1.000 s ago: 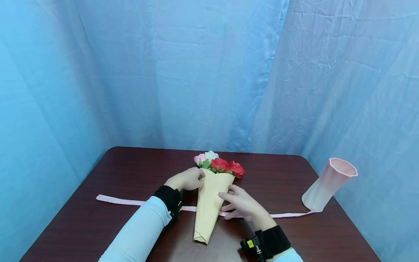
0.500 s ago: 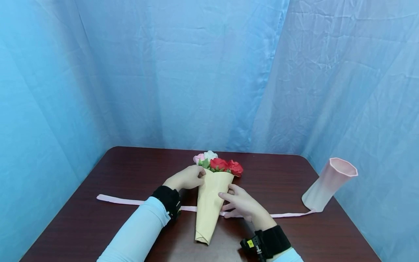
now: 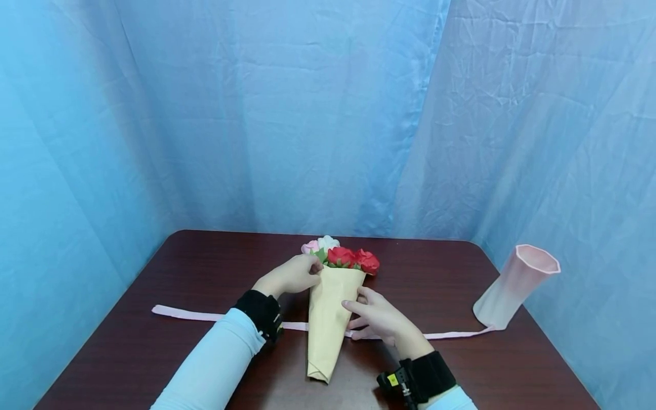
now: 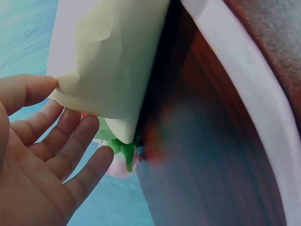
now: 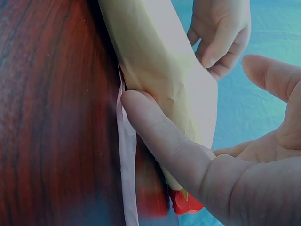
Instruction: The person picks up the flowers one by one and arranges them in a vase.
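Note:
A bouquet (image 3: 333, 319) of roses in cream wrapping paper lies on the table, its narrow end toward me. Red roses (image 3: 353, 259) stick out at the far end, beside a pink rose and a white one. My left hand (image 3: 292, 274) pinches the paper's upper left edge; in the left wrist view its thumb and fingertips meet at the rim of the wrapping paper (image 4: 113, 56). My right hand (image 3: 381, 322) lies along the bouquet's right side with fingers spread, one fingertip against the paper in the right wrist view. A pale pink ribbon (image 3: 187, 314) runs crosswise under the bouquet.
On the right a pink and white vase (image 3: 515, 287) leans to the right, the ribbon's right end at its base. Blue curtains (image 3: 307, 114) hang behind and beside the dark brown table (image 3: 215, 273).
The bouquet has turned slightly, its flowers going a little left and its narrow end a little right. My left hand has shifted slightly left and away from me. My right hand stays almost still.

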The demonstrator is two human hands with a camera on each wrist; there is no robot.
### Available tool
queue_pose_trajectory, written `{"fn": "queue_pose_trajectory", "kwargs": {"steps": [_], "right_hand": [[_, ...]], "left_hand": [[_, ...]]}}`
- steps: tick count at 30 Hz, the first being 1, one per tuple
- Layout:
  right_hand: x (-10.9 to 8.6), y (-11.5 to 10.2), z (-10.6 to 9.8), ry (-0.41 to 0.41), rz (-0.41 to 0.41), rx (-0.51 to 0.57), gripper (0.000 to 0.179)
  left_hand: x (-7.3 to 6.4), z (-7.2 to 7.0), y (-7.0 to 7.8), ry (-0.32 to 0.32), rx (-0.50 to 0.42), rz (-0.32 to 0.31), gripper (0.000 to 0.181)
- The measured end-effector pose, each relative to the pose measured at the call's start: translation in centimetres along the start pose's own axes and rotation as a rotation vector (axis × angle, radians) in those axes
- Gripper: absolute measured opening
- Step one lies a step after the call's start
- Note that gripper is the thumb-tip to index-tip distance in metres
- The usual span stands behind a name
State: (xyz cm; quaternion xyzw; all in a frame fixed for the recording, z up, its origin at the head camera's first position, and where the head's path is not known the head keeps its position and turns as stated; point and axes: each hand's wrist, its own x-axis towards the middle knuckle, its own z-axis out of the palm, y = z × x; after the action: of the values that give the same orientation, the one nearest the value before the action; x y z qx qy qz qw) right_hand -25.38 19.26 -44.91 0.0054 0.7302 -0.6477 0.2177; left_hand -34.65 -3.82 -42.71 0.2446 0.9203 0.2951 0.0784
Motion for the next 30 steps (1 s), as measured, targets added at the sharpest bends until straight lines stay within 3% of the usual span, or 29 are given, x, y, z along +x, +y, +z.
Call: {"fn": "queue_pose_trajectory", "kwargs": {"steps": [7, 18, 26, 30], "right_hand": [[0.1, 0.0, -0.1, -0.008, -0.004, -0.006, 0.09], [-0.3, 0.0, -0.3, -0.025, -0.01, -0.047, 0.091], [-0.4, 0.1, 0.1, -0.047, -0.008, -0.067, 0.094], [-0.5, 0.1, 0.1, -0.044, -0.005, -0.058, 0.096]], "left_hand": [[-0.3, -0.5, -0.5, -0.001, -0.007, -0.01, 0.02], [-0.6, -0.2, -2.0, -0.021, 0.009, -0.033, 0.013], [-1.2, -0.1, -2.9, -0.083, 0.047, -0.084, 0.013], [-1.2, -0.2, -3.1, -0.07, 0.053, -0.077, 0.011]]}}
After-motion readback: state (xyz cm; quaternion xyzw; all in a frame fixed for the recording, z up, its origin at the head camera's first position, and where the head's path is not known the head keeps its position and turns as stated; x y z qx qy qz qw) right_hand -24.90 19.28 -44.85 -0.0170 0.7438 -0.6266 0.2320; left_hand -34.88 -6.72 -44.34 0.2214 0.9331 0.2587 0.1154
